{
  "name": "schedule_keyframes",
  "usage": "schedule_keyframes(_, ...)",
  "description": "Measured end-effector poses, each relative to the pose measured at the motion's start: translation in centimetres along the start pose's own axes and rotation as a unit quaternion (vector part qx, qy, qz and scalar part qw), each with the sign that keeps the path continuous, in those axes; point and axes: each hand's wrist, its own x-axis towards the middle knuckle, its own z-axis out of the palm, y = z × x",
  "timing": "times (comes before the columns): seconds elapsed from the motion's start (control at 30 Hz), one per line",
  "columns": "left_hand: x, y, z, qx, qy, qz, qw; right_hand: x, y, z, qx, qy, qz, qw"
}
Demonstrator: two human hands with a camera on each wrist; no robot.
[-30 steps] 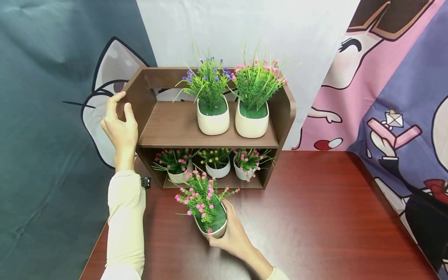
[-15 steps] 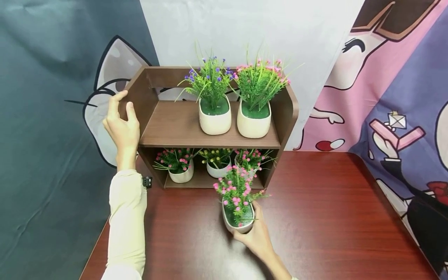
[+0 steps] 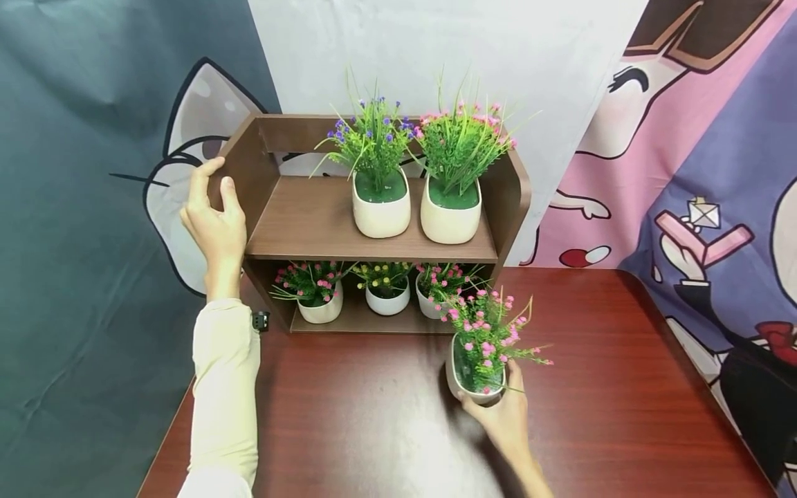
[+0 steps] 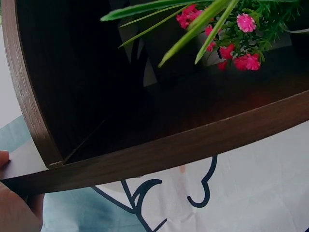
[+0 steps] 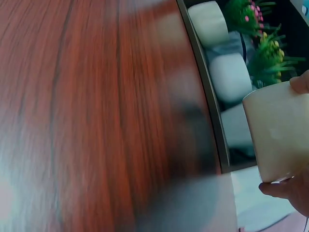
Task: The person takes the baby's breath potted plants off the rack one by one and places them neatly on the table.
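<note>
My right hand (image 3: 507,418) grips a white pot of pink artificial flowers (image 3: 479,377), thumb on one side and fingers on the other. It is held over the table, in front of the shelf's right end. The right wrist view shows the pot's bare side (image 5: 277,130). My left hand (image 3: 214,228) holds the left side panel of a brown two-tier shelf (image 3: 311,220), its thumb and a finger on either side of the board in the left wrist view. On the upper tier stand a purple-flowered pot (image 3: 381,211) and a pink-flowered pot (image 3: 451,216).
The lower tier bears three smaller potted plants: a pink one (image 3: 320,306), a yellow one (image 3: 387,299) and another pink one (image 3: 429,301), partly behind the held plant. A reddish wooden table (image 3: 623,387) lies under the shelf. Printed cloth (image 3: 448,41) hangs behind.
My right hand has carried the pink-flowered pot rightward across the front of the shelf, past the lower tier's plants. My left hand has stayed on the side panel.
</note>
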Motion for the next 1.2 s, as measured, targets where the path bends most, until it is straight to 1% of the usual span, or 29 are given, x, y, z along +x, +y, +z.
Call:
schedule_keyframes(0.17,0.0,0.0,0.1,-0.004,-0.004,-0.005,1.0000,0.1,1.3,-1.4,-0.019,0.005,0.039,0.9990)
schedule_keyframes(0.23,-0.1,-0.1,0.1,0.001,-0.008,-0.001,1.0000,0.2,1.8,-1.8,-0.026,0.007,0.049,0.9984)
schedule_keyframes(0.4,0.0,-0.1,0.2,-0.002,-0.014,0.001,0.9999,0.4,3.0,-2.2,-0.032,0.022,0.049,0.9980)
schedule_keyframes(0.53,0.0,0.0,0.2,-0.009,-0.015,-0.005,0.9998,0.9,3.7,-2.3,-0.033,0.032,0.045,0.9979)
schedule_keyframes(0.77,0.0,-0.4,-0.2,0.011,-0.015,0.010,0.9998,2.5,4.9,-2.2,-0.026,0.028,0.056,0.9977)
schedule_keyframes(0.87,0.0,-0.4,-0.2,0.011,-0.014,0.007,0.9998,3.2,5.3,-2.0,-0.025,0.027,0.054,0.9979)
schedule_keyframes(1.0,0.0,-0.3,-0.1,0.012,-0.016,-0.012,0.9997,4.5,5.9,-1.8,-0.019,0.028,0.055,0.9979)
schedule_keyframes(1.2,0.0,-0.2,-0.1,0.012,-0.015,-0.003,0.9998,6.5,6.4,-1.3,-0.019,0.021,0.050,0.9984)
